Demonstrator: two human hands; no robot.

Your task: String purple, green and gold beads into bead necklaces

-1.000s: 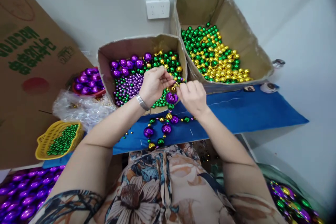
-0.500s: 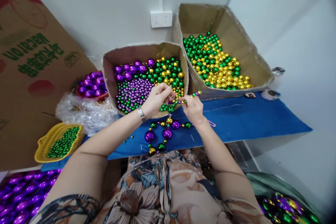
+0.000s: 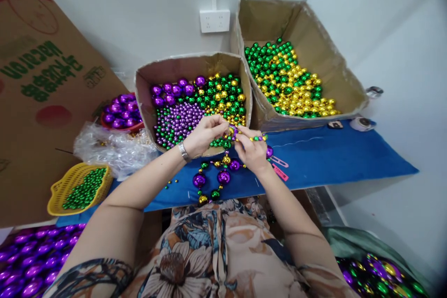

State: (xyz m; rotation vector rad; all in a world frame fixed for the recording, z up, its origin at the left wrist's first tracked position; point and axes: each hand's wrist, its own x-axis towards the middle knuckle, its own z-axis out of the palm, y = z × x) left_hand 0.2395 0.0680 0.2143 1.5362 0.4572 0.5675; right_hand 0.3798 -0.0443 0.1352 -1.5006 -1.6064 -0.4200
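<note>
My left hand (image 3: 204,136), with a metal watch (image 3: 183,152) on its wrist, is closed in a pinch on a thin pale thread or needle. Close beside it, my right hand (image 3: 252,150) grips a bead string (image 3: 257,138) of small green, gold and purple beads. Fingertips of both hands nearly meet over the front rim of the nearer box, where a few gold and purple beads show between them. Below hangs a bead necklace (image 3: 223,177) with large purple balls, lying on the blue cloth (image 3: 307,158).
A cardboard box (image 3: 139,88) holds sorted purple, green and gold beads; a larger box (image 3: 335,70) behind right holds green and gold ones. Left are a yellow basket (image 3: 56,195), a plastic bag (image 3: 101,149) and a red bowl (image 3: 132,128). A pink tag (image 3: 280,172) lies right.
My right hand has shifted slightly left and down, closer to my left hand. Larger beads now show between the fingers, and the pink tag has come into view beside my right wrist.
</note>
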